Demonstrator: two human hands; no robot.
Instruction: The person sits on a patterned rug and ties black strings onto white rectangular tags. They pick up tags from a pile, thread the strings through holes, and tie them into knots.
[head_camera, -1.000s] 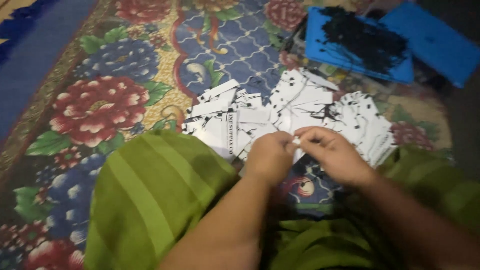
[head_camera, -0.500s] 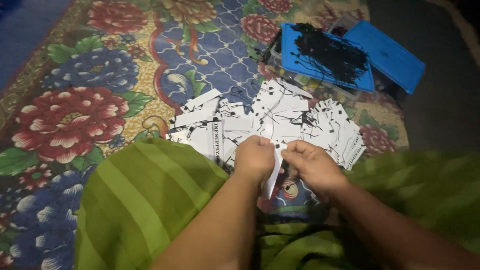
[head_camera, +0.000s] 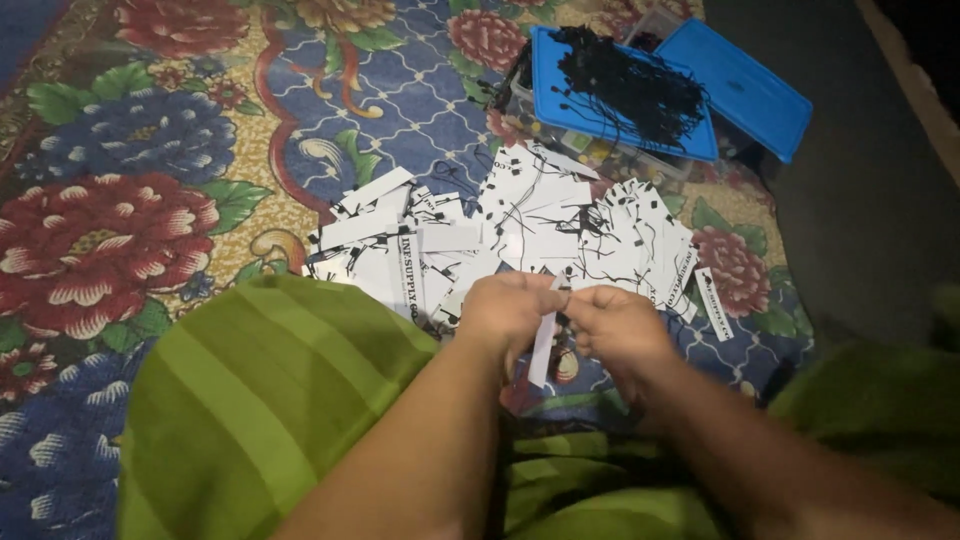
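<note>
1. Paper tag (head_camera: 543, 345), a narrow white strip, hangs down between your two hands in the head view, just above your green-clad lap (head_camera: 260, 400) and in front of the pile.
2. Your left hand (head_camera: 508, 312) is closed, pinching the strip's upper end; your right hand (head_camera: 618, 325) is curled shut just beside it, fingertips meeting at the same end. Whether a string is between them is too small to tell.
3. Just beyond your hands, a heap of white tags (head_camera: 530, 235) lies spread on the flowered carpet (head_camera: 150, 200); many carry thin black strings, so a fair share looks done.
4. Further off, a blue lid (head_camera: 560, 90) carries a tangle of black strings (head_camera: 625, 85), with a second blue lid (head_camera: 745, 85) beside it. That tangle is large, so plenty seems left.
</note>
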